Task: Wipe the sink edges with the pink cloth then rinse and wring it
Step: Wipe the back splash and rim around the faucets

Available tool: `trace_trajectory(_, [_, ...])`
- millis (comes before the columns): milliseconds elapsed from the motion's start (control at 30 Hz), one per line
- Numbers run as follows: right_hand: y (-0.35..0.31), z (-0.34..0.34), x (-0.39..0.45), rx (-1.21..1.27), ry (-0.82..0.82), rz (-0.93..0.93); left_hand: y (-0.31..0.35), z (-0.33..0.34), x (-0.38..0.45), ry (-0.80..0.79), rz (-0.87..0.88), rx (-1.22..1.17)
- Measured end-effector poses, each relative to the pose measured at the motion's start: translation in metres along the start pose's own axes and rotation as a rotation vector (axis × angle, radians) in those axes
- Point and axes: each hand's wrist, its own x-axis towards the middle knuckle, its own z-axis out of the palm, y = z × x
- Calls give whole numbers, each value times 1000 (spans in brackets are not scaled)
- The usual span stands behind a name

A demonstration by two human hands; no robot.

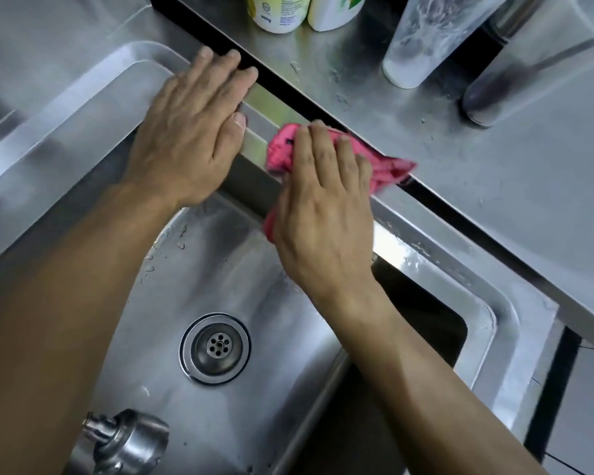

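While your flat left hand (192, 132) rests on the stainless steel sink (426, 234) rim, your right hand (323, 214) presses the crumpled pink cloth (384, 166) there, fingers straight.

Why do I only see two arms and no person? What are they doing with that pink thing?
The camera sits on the person's head and looks down, so only their arms show. The right hand presses a pink cloth on the sink edge to wipe it. The left hand rests flat on the same edge, holding nothing. Below is the shiny sink bowl with its round drain. On the counter behind stand bottles and a cloudy plastic cup.
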Motion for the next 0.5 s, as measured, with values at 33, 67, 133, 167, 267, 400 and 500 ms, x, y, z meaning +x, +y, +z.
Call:
trace_trajectory(33, [0, 0, 3, -2, -1, -24, -1, -1, 0, 2, 8, 2])
trace_trajectory(67, [5, -1, -1, 8, -4, -43, -1, -1, -1, -2, 13, 1])
trace_trajectory(133, [26, -5, -23, 35, 1, -60, 1, -1, -2, -21, 5, -3])
trace_trajectory(167, [38, -6, -38, 30, 11, -51, 1, -2, -2, -27, -1, -3])
trace_trajectory(267, [58, -10, -61, -19, 29, -25, 6, -3, -2, -36, -37, 3])
trace_trajectory(400, [32, -5, -29, -49, -18, -78, 36, -4, -4, -59, 5, 13])
trace_trajectory(500, [22, -2, -19, -14, 5, -98, 52, 3, -14, -61, 75, 2])
